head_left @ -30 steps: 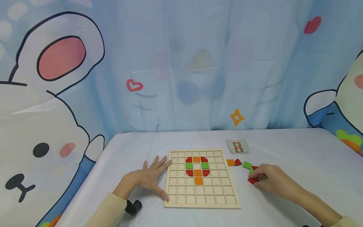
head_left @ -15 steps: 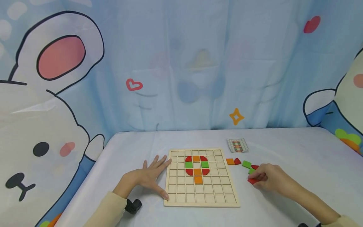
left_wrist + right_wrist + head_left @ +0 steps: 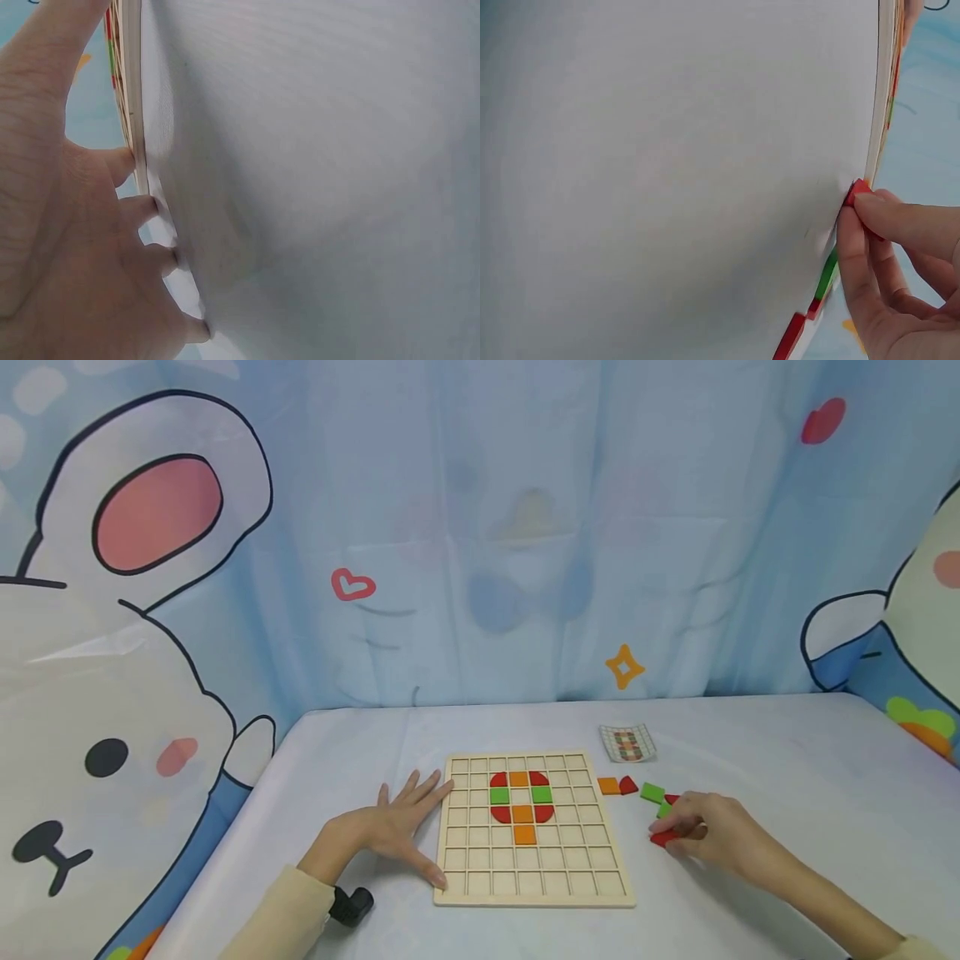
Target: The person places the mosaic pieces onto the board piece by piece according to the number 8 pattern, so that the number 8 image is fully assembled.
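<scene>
A pale wooden grid board (image 3: 528, 885) lies on the white table. In its upper middle sit orange squares (image 3: 524, 835), green squares (image 3: 499, 796) and red quarter-round tiles (image 3: 501, 814). My left hand (image 3: 397, 833) is spread flat, with fingertip and thumb at the board's left edge. To the right of the board, my right hand (image 3: 708, 835) pinches a red tile (image 3: 861, 192) between thumb and fingers, low over the table. The fingers hide part of this tile. Just beyond that hand, a green tile (image 3: 664, 811) and a red tile (image 3: 672, 798) show, partly covered.
A small pattern card (image 3: 628, 744) lies behind the board's right corner. An orange square (image 3: 609, 786), a red quarter-round (image 3: 627, 786) and another green tile (image 3: 652, 792) lie along the board's right side. A printed curtain (image 3: 510, 635) hangs behind the table.
My right hand, pinching the red tile, has shifted slightly left toward the board. The left hand stays in place at the board's edge.
</scene>
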The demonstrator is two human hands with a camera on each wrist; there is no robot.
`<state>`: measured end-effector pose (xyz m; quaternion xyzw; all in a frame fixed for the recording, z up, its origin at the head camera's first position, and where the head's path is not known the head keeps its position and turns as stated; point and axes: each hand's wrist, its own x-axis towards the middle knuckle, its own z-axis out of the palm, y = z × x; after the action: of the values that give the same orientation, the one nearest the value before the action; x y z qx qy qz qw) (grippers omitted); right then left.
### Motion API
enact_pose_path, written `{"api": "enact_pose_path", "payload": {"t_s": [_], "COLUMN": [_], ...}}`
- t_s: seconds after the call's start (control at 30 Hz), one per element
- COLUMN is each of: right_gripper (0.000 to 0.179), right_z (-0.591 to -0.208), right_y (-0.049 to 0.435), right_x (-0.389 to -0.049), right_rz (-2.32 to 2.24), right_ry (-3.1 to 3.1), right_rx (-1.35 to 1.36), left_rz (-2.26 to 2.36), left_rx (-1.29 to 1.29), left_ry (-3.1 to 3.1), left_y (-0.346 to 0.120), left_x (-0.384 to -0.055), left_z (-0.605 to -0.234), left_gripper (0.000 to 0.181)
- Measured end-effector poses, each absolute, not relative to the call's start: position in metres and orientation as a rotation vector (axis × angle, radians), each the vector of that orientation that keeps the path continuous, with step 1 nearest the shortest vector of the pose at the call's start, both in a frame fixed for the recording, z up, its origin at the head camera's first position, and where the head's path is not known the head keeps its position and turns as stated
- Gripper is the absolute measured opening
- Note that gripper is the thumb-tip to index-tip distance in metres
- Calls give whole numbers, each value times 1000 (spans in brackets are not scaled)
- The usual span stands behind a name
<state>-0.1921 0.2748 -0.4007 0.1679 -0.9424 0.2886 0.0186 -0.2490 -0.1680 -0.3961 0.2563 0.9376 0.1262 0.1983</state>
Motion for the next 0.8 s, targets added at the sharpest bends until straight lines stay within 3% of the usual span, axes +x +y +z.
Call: {"api": "enact_pose_path", "payload": {"t_s": [0.3, 0.8], "right_gripper": [17, 18], "right_z": [-388, -382], "right_y": [242, 139], "right_x": [-199, -223], "right_rz": [1032, 1249], "right_ry": [-2807, -2703], "right_rx": [679, 1017], "left_rz": [351, 357], "left_rx": [709, 730], "left_ry": [2617, 2616], "left_y": [-168, -169], "left_x": [-251, -250], "left_z": [-399, -398], "left_gripper": [132, 131]}}
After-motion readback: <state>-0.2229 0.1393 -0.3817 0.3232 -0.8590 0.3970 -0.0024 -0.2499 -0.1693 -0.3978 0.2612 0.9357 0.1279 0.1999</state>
